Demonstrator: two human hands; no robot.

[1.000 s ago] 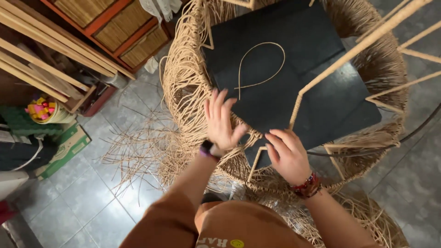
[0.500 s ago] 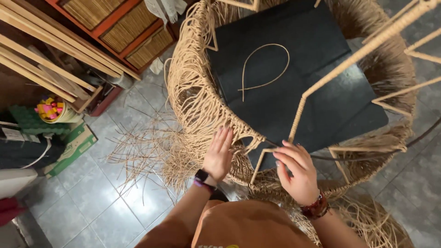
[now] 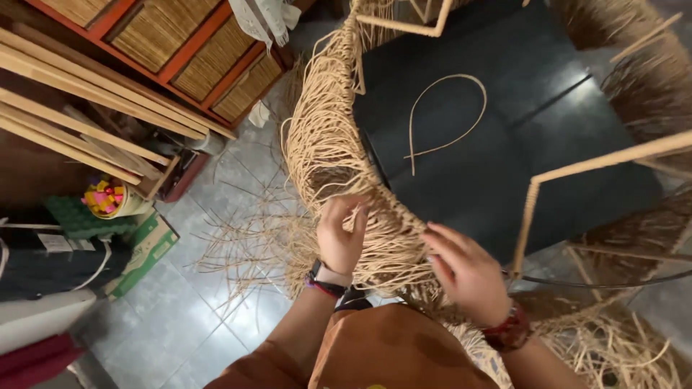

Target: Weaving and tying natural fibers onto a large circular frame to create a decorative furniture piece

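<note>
Seen from above: a big round woven rim of pale tan rattan strands (image 3: 324, 151), curving from the top centre down to the lower middle, loose ends hanging off its outer edge in a thick fringe. Inside the ring, a flat black panel (image 3: 504, 166) with one thin looped cane strand (image 3: 447, 115) lying on it. Across the right side, a slim wrapped cane frame rod (image 3: 577, 169), bent down at a corner.

Left hand (image 3: 340, 238), with a dark watch band at the wrist, curled over the fringe at the near edge of the rim, fingers apparently pinching a few strands, though the exact grip is hard to make out. Right hand (image 3: 465, 272), red bracelet at the wrist, held just beside the same stretch of rim, fingers half spread and loosely bent, gripping nothing visible.

Probably light and springy: single strands thin, bendable, likely to kink or snap if folded sharply. Best taken near the woven band rather than at the free tips, several strands together; the rim itself likely stiff enough for a firm hold.

On the grey tiled floor (image 3: 180, 317), scattered strand offcuts (image 3: 245, 245) to the left.
</note>
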